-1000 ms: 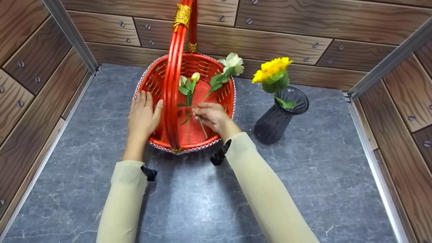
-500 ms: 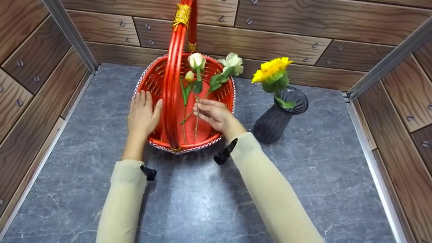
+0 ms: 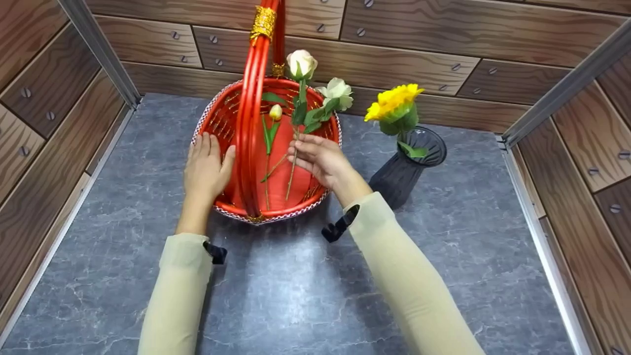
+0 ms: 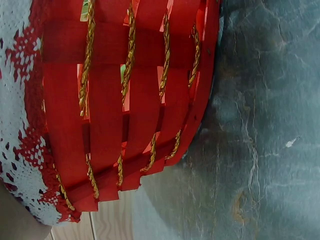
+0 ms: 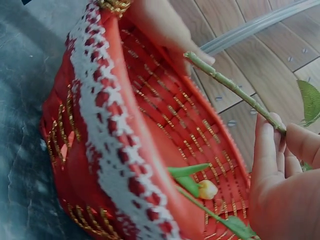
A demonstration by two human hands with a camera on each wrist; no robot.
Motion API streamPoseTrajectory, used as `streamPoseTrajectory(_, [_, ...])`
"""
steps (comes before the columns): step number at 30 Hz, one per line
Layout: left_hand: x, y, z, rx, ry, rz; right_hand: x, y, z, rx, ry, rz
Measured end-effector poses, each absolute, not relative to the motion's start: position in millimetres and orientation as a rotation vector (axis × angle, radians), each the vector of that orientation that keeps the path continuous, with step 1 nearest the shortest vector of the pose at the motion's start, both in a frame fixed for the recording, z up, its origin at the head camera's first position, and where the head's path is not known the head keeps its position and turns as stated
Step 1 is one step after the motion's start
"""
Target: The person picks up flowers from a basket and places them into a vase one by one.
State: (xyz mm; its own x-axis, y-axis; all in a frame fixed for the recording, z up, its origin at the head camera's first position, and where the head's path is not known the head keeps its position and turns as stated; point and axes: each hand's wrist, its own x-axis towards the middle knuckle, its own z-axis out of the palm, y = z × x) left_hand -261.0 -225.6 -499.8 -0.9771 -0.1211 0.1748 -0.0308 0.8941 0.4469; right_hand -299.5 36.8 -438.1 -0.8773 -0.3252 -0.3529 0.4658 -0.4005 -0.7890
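Observation:
My right hand pinches the stem of a white rose between thumb and fingers, above the red woven basket. In the right wrist view the cut end of the rose stem points away from the fingers. My left hand rests on the basket's left rim with its fingers straight. Inside the basket lies a pale yellow tulip. A second white flower leans over the basket's right rim. The left wrist view shows only the basket's outer side.
Right of the basket stands a dark ribbed vase holding a yellow sunflower. The basket's tall handle arches between my hands. Wood-patterned panels enclose the grey marbled surface at the back and sides.
My right hand has moved slightly up and right, lifting the white rose from inside the basket until its bloom stands above the back rim. The left hand has stayed on the rim.

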Motion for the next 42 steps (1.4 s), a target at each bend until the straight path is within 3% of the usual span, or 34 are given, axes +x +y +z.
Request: streamPoseTrajectory(42, [-258.6, -226.2, -496.6, 0.103, -2.913, -0.637, -215.5, 144.3, -358.5, -0.076, 1.459, -2.616])
